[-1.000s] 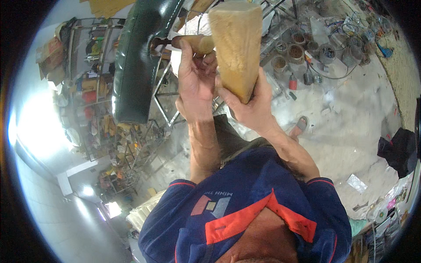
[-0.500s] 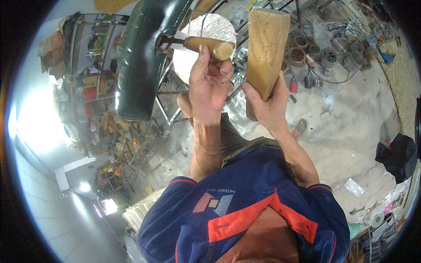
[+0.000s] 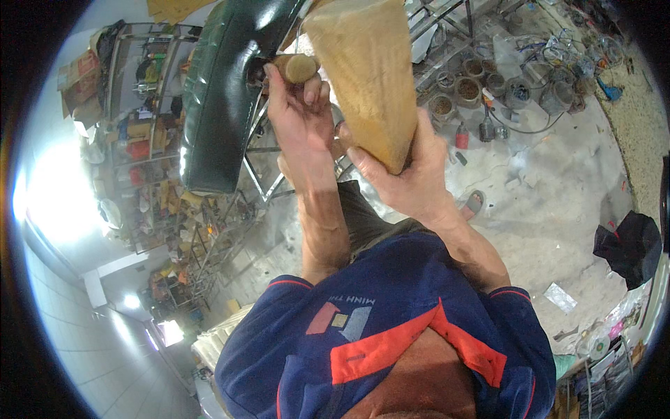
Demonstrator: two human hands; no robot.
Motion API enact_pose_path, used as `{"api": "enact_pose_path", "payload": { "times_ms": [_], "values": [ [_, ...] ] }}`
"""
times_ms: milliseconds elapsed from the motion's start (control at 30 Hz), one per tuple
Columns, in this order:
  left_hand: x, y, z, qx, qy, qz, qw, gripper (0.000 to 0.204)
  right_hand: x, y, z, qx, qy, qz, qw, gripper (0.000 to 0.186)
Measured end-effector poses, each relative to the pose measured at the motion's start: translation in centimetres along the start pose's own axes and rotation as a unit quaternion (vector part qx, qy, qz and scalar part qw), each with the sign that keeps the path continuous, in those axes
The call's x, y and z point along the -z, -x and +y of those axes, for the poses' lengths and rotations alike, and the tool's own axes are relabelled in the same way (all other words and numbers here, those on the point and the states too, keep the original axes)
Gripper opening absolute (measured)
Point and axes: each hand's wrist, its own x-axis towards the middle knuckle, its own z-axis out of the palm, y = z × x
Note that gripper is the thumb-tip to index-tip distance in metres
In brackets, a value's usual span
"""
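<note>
A dark green padded cushion [image 3: 223, 105] with a glossy cover stands edge-on at the upper left. My left hand [image 3: 305, 129] is closed around a wooden-handled chisel [image 3: 301, 68], its round handle end turned to the right. The chisel's metal part is mostly hidden; its front end is against the cushion's right side. A thick, tapering wooden block [image 3: 370, 77] is in the grip of my right hand [image 3: 419, 178], fingers and thumb around its narrow lower end. The block's broad end is up beside the chisel handle, and whether they touch I cannot tell.
A metal frame [image 3: 262, 185] stands below the cushion. Several tubs of small parts [image 3: 467, 89], a red bottle [image 3: 462, 136] and tools lie on the floor to the right. A black cloth [image 3: 631, 250] lies far right. Cluttered racks [image 3: 143, 126] line the left.
The wooden block has swung left and come closer to the chisel handle. My left hand and the chisel have shifted left, towards the cushion.
</note>
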Motion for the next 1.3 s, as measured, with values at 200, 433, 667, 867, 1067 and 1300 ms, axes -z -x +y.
{"api": "enact_pose_path", "payload": {
  "times_ms": [200, 433, 667, 867, 1067, 1300],
  "values": [
    [2.1, -1.4, 0.8, 0.015, 0.007, 0.031, 0.999, 0.034, -0.3, 0.7, -0.2, -0.039, 0.019, -0.043, 0.998, 0.053],
    [2.3, -0.4, 0.2, -0.046, -0.07, 0.031, 0.996, 0.034, -1.5, 0.3, -1.6, -0.035, 0.013, -0.047, 0.998, 0.052],
    [4.3, -2.5, 1.2, 0.071, 0.072, -0.035, 0.994, 0.035, -2.5, 0.0, -1.0, -0.048, 0.024, -0.051, 0.997, 0.053],
    [-0.5, -1.6, 1.1, 0.005, 0.058, 0.123, 0.991, 0.037, -3.6, -0.8, 3.3, -0.058, 0.1, -0.079, 0.99, 0.055],
    [1.8, -2.4, 1.1, 0.008, 0.04, 0.044, 0.998, 0.035, -3.5, -1.1, 0.6, 0.08, -0.04, 0.089, 0.992, 0.061],
    [9.5, -7.8, 0.7, 0.065, 0.152, -0.223, 0.961, 0.033, -2.9, -2.3, 2.9, 0.021, 0.061, -0.031, 0.997, 0.055]
  ]
}}
